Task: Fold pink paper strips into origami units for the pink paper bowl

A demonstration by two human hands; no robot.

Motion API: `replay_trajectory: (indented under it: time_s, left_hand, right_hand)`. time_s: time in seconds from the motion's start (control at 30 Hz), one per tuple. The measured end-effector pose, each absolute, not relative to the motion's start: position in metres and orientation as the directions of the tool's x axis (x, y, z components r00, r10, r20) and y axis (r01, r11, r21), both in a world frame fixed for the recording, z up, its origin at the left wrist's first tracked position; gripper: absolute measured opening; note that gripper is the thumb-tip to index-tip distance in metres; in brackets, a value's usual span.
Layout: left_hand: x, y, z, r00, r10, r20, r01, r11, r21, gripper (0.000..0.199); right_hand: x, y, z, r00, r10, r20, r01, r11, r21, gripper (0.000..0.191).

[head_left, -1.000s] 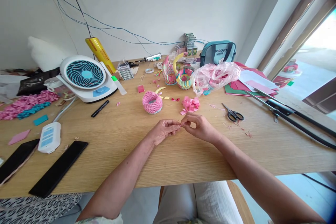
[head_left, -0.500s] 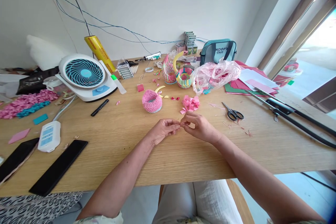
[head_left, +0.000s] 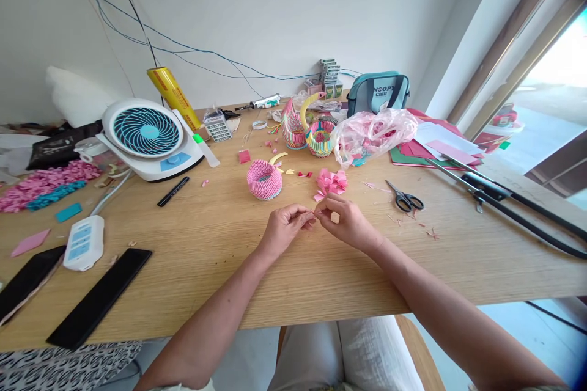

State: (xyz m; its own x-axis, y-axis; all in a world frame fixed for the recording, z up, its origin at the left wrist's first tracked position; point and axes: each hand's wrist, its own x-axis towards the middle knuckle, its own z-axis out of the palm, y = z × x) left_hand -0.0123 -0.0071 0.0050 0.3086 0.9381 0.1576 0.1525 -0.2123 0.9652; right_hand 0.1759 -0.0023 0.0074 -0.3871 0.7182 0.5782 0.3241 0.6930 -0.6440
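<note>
Tiny folded scrap of pink paper (head_left: pixel 314 213), long axis roughly level and running left to right, one end toward each hand, too small for more detail; held in the air above the middle of the wooden tabletop (head_left: pixel 206 269). Fingers (head_left: pixel 302 214) of the left hand (head_left: pixel 285 232) and fingers (head_left: pixel 324 209) of the right hand (head_left: pixel 349 223) closed on it in a tight pinch. Just beyond, a loose cluster of pink paper pieces (head_left: pixel 331 184); to its left, a pink origami bowl (head_left: pixel 264 179). Farther right, black-handled scissors (head_left: pixel 403 200) among paper trimmings. Well beyond the hands, a multicoloured origami swan (head_left: pixel 318 137) beside a pink-filled plastic bag (head_left: pixel 373 136)
</note>
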Motion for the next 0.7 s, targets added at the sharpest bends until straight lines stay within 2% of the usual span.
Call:
replay_trajectory:
  time_s: [0.17, 0.33, 0.4, 0.57, 0.7]
  left_hand:
    - [-0.005, -0.016, 0.005, 0.308, 0.891, 0.333, 0.376, -0.436, 0.818, 0.026]
    - [0.002, -0.016, -0.005, 0.377, 0.783, 0.495, 0.46, -0.622, 0.633, 0.035]
    - [0.001, -0.014, -0.007, 0.38, 0.752, 0.538, 0.492, -0.658, 0.571, 0.036]
    - [-0.006, -0.01, -0.008, 0.399, 0.732, 0.552, 0.56, -0.671, 0.486, 0.012]
    - [-0.009, -0.011, -0.006, 0.409, 0.731, 0.546, 0.632, -0.658, 0.409, 0.012]
  right_hand:
    - [0.169, -0.003, 0.0, -0.307, 0.789, 0.532, 0.331, 0.613, -0.718, 0.011]
    - [0.166, 0.0, -0.008, -0.275, 0.848, 0.453, 0.278, 0.522, -0.807, 0.008]
    - [0.165, 0.001, -0.008, -0.287, 0.858, 0.426, 0.235, 0.494, -0.837, 0.007]
    - [0.166, -0.003, 0.0, -0.265, 0.837, 0.479, 0.215, 0.535, -0.817, 0.012]
    - [0.167, -0.006, 0.007, -0.267, 0.811, 0.52, 0.202, 0.575, -0.793, 0.014]
